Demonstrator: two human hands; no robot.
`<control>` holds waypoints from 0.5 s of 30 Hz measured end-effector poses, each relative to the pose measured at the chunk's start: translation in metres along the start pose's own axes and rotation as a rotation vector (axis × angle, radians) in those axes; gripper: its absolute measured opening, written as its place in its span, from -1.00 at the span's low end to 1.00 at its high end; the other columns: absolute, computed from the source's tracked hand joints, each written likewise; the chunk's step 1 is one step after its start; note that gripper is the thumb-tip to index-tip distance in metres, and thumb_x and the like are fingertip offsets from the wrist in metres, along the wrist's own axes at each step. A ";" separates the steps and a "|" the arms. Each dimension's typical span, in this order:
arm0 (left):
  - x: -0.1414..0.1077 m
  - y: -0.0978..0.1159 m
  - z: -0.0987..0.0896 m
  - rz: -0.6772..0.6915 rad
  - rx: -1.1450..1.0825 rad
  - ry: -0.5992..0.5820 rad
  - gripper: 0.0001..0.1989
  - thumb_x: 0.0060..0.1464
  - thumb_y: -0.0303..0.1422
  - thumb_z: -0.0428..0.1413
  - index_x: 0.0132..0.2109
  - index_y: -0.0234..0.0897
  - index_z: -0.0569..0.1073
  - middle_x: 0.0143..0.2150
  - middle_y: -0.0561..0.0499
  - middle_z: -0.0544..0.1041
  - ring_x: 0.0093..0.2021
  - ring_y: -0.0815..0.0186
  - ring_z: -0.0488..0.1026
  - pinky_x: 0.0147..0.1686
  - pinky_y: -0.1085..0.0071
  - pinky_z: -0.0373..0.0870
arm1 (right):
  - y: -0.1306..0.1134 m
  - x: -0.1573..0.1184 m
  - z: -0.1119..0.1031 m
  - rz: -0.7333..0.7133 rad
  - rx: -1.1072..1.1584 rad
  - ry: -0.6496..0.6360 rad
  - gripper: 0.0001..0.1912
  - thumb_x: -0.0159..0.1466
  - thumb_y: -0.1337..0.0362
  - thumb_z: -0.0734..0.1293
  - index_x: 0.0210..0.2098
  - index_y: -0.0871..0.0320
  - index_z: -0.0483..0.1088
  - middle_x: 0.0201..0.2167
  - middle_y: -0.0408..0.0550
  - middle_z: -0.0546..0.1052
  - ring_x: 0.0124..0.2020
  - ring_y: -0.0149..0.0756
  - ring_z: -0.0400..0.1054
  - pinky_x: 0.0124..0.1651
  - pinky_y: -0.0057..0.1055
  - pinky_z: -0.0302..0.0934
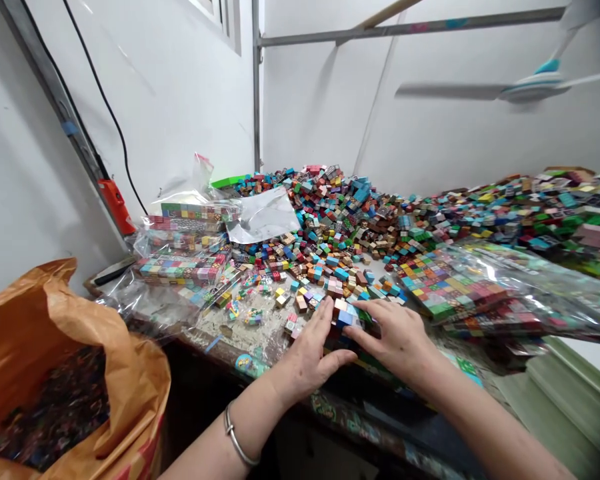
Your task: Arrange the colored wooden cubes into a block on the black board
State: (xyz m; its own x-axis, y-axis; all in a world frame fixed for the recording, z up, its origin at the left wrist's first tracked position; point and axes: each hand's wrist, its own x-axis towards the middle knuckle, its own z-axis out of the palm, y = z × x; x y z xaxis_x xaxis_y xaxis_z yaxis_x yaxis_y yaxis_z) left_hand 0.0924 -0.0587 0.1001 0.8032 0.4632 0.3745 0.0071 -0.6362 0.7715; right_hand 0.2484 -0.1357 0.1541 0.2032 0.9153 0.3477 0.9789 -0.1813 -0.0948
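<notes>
My left hand and my right hand rest at the near edge of a worn workbench, flanking a small cluster of coloured cubes. The left hand's fingers lie flat and together against the cluster's left side; a silver bangle circles its wrist. Fingers of the right hand press on the cluster's right side and top. A big heap of small painted wooden cubes covers the bench behind the hands. Whether either hand grips a cube is unclear.
Clear plastic bags of packed cube sheets are stacked at the left and lie at the right. An orange sack with dark contents stands open at lower left. A spinning fan hangs at upper right. White walls enclose the bench.
</notes>
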 end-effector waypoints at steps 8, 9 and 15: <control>-0.027 -0.049 -0.013 -0.019 0.309 0.283 -0.54 0.12 -0.51 -0.11 0.18 -0.28 0.10 0.16 -0.19 0.24 0.18 0.16 0.15 0.15 0.06 0.08 | 0.001 -0.036 -0.011 -0.071 0.037 0.205 -0.52 0.15 0.01 0.23 -0.01 0.11 0.31 -0.07 0.09 0.44 -0.06 0.00 0.30 -0.06 -0.05 0.19; -0.029 -0.056 -0.015 -0.046 0.364 0.294 -0.56 0.09 -0.51 -0.07 0.14 -0.28 0.14 0.10 -0.18 0.28 0.13 0.13 0.19 0.11 0.04 0.11 | -0.001 -0.045 -0.013 -0.085 0.056 0.217 -0.54 0.16 0.01 0.22 0.00 0.07 0.29 -0.06 0.07 0.43 -0.05 0.00 0.30 -0.06 -0.05 0.20; -0.027 -0.059 -0.005 -0.273 0.589 0.328 -0.61 -0.06 -0.19 0.16 -0.15 -0.31 0.28 -0.22 -0.11 0.34 -0.13 0.10 0.29 -0.12 0.10 0.27 | -0.010 -0.097 -0.012 -0.171 0.092 0.225 -0.56 0.15 0.08 0.24 0.03 -0.07 0.24 -0.11 -0.02 0.48 -0.12 -0.01 0.37 -0.21 -0.08 0.29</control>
State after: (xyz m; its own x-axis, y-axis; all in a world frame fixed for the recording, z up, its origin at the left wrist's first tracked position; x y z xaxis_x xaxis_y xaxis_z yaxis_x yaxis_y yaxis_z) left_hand 0.0674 -0.0300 0.0470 0.5079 0.7553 0.4142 0.5759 -0.6553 0.4889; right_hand 0.2192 -0.2269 0.1330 0.0457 0.8252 0.5630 0.9951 0.0117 -0.0979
